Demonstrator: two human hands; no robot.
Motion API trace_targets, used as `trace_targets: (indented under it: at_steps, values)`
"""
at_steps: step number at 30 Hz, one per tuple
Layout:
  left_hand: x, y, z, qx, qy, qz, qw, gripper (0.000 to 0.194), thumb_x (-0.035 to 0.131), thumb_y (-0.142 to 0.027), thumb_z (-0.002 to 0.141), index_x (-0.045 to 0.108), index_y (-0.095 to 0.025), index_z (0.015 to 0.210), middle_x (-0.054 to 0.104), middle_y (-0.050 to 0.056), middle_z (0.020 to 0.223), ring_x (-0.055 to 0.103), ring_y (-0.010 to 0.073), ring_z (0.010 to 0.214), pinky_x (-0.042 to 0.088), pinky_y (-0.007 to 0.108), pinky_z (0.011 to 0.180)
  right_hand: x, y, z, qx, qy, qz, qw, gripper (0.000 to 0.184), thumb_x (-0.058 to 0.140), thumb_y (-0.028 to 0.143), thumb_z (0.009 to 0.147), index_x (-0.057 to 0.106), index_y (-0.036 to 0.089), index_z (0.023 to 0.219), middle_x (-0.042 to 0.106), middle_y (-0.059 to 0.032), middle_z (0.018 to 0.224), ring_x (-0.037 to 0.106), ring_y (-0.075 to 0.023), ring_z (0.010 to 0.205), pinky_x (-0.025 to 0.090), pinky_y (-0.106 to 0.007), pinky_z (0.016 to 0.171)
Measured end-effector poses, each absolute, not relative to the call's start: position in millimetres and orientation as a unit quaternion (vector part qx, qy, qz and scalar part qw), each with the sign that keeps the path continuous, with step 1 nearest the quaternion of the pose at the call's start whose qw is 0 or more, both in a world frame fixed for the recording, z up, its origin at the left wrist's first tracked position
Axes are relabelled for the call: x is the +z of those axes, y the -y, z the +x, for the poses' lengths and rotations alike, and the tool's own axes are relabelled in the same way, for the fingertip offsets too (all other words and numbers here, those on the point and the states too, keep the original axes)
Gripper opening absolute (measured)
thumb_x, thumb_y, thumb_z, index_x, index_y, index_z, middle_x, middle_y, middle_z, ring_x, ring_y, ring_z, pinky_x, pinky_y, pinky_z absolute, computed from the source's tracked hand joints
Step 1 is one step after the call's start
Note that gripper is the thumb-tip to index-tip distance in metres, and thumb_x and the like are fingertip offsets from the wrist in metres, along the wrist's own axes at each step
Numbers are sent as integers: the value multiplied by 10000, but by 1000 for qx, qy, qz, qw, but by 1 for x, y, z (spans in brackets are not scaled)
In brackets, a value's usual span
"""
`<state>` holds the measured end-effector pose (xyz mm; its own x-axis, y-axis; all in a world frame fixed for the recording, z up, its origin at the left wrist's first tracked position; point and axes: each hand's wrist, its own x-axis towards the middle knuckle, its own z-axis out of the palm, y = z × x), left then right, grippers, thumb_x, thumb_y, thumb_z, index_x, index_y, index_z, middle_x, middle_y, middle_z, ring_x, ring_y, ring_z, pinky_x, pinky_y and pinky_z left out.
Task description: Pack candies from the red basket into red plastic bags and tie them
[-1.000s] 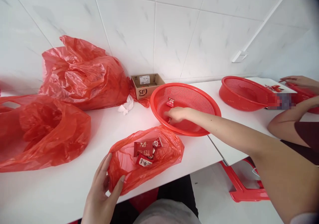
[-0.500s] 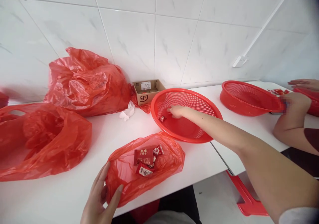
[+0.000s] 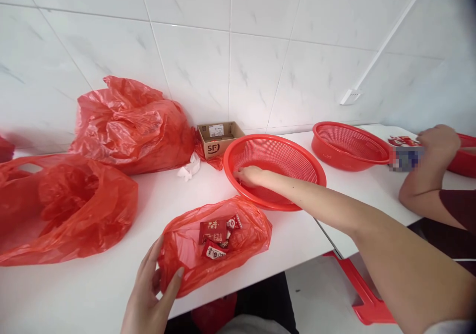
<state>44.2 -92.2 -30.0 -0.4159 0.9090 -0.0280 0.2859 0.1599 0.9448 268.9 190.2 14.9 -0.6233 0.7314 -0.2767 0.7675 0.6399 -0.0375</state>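
Here the right hand (image 3: pixel 250 175) reaches curled into the red basket (image 3: pixel 275 145), the left hand (image 3: pixel 150 294) pinching the small bag (image 3: pixel 215 242).

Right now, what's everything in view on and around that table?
small bag: 1, red, table front, holding packets
packets: several, red, inside small bag
near basket: 1, red, table centre
far basket: 1, red, right
big bags: 2, red, left
carton: 1, brown, by wall
tissue: 1, white, beside carton
stool: 1, red, floor
table: 1, white
co-worker's hand: 1, far right
left hand: grips small bag's edge
right hand: inside near basket
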Motion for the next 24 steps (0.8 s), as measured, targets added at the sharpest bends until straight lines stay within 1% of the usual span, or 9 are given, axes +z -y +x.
trace_targets:
  at_steps: [3,6,8,10,11,13,16,19,24]
  values:
    - [-25,96,43,481,-702,418,318,768,650,-543,798,342,-372,1481,411,48,1516,649,198,944,573,323,799,33,-198,274,-69,-895,428,104,158,589,177,840,678,212,966,712,-78,999,652,-229,880,416,-282,668]
    - [-19,99,42,499,-704,387,324,765,654,-558,789,354,-378,1469,416,45,1506,621,151,840,568,293,736,71,-183,284,-49,-890,450,50,160,569,190,863,643,209,1004,703,-76,1043,640,-227,912,414,-288,672]
    - [-16,99,41,524,-694,353,346,751,659,-553,791,368,-382,1461,446,38,1478,616,135,825,561,264,715,95,-152,283,-58,-889,452,-35,206,505,227,918,590,228,1105,685,-60,1098,632,-202,937,428,-284,694]
    - [-13,98,39,539,-686,319,370,734,667,-545,792,400,-361,1451,513,44,1404,636,148,867,556,249,731,106,-112,274,-165,-885,402,-169,173,537,249,910,585,247,1075,691,-19,1046,640,-164,906,453,-264,708]
    - [-12,98,38,541,-680,308,387,724,672,-542,791,422,-342,1441,554,50,1351,650,165,900,557,252,748,104,-91,265,-231,-887,356,-183,152,539,249,914,592,261,1056,691,3,1051,642,-147,914,469,-256,731]
    - [-13,96,37,539,-657,301,433,712,691,-528,780,458,-308,1415,622,59,1250,668,206,964,565,278,785,86,-54,245,-309,-893,297,-135,163,557,221,897,606,272,1043,703,24,1017,656,-138,874,491,-261,732]
    - [-17,95,34,540,-617,316,477,723,734,-487,751,469,-272,1389,681,60,1136,675,240,998,580,324,815,50,-25,222,-292,-900,297,-128,285,534,193,904,585,237,1180,673,-45,1178,647,-200,1028,508,-355,868]
    - [-24,98,29,556,-619,327,448,691,739,-458,752,488,-253,1362,697,41,1029,675,219,966,580,306,805,34,-20,226,-271,-887,314,-202,399,474,189,939,499,243,1334,592,-65,1335,571,-208,1202,474,-393,993]
    - [-33,106,10,572,-645,332,382,710,754,-452,734,490,-270,1368,681,19,993,665,186,913,584,279,786,28,-3,276,-173,-805,406,-396,245,512,225,942,593,246,1173,631,-70,1201,576,-204,1151,467,-386,1003]
